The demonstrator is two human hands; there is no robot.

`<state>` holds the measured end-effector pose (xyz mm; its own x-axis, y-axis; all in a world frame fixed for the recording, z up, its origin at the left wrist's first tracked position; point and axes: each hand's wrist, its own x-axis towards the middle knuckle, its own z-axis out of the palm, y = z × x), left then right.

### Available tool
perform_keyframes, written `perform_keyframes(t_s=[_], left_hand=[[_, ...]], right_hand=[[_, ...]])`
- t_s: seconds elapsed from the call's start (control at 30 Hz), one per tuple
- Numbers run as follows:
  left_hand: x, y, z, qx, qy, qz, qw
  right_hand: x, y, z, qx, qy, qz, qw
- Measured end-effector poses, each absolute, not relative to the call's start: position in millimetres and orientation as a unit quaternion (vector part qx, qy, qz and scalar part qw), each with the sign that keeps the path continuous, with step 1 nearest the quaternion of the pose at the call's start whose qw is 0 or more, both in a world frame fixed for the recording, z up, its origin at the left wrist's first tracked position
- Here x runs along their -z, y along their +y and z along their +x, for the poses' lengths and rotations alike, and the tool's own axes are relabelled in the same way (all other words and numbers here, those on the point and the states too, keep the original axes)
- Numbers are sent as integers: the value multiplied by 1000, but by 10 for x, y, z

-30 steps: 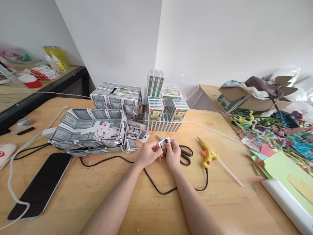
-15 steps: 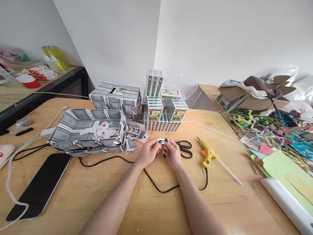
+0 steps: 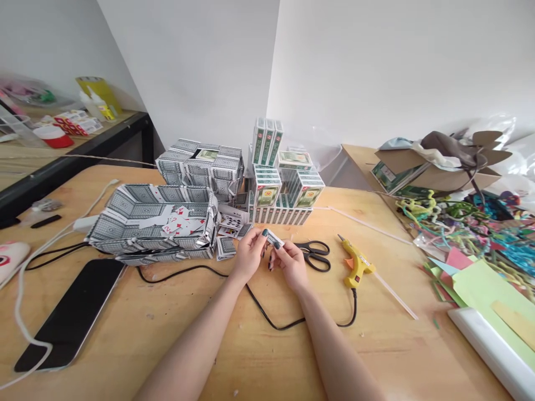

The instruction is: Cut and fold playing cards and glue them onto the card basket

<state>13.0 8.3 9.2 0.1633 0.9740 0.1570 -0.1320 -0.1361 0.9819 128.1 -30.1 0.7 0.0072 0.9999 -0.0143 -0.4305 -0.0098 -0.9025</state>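
Between my two hands a small folded playing card point(image 3: 273, 239) with a patterned back is pinched at its ends, tilted down to the right. My left hand point(image 3: 249, 253) grips its upper left end between thumb and finger. The lower right end is in the pinch of my right hand point(image 3: 290, 264). Just beyond my right hand lie black scissors point(image 3: 316, 255). Loose playing cards point(image 3: 232, 221) spread on the table to the left of my hands, and a small stack of cards point(image 3: 225, 247) lies nearer my left hand.
A yellow glue gun point(image 3: 354, 262) lies on the right, its black cord passing under my forearms. On the left are an open tray made of folded cards point(image 3: 125, 214) and a phone point(image 3: 71, 314). Boxed card decks point(image 3: 267, 195) are stacked at the back. Colored paper point(image 3: 489, 284) lies far right.
The folded card has turned from nearly level to a slant, its left end now higher. My left hand has risen slightly with it. The view has shifted a little.
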Motion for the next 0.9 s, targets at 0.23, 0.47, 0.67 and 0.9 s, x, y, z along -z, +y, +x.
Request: perform_keyframes(t_s=[0.23, 0.47, 0.67, 0.9], left_hand=[[-88, 129, 86, -517, 391, 576, 497], [-101, 135, 101, -505, 392, 543, 544], [-83, 135, 85, -507, 393, 568, 515], [-98, 128, 71, -499, 373, 560, 545]], right_hand=[[-24, -286, 1314, -652, -344, -357, 573], [-59, -311, 1319, -686, -337, -338, 548], [-57, -298, 1310, -686, -319, -348, 553], [-46, -294, 1343, -686, -312, -359, 551]])
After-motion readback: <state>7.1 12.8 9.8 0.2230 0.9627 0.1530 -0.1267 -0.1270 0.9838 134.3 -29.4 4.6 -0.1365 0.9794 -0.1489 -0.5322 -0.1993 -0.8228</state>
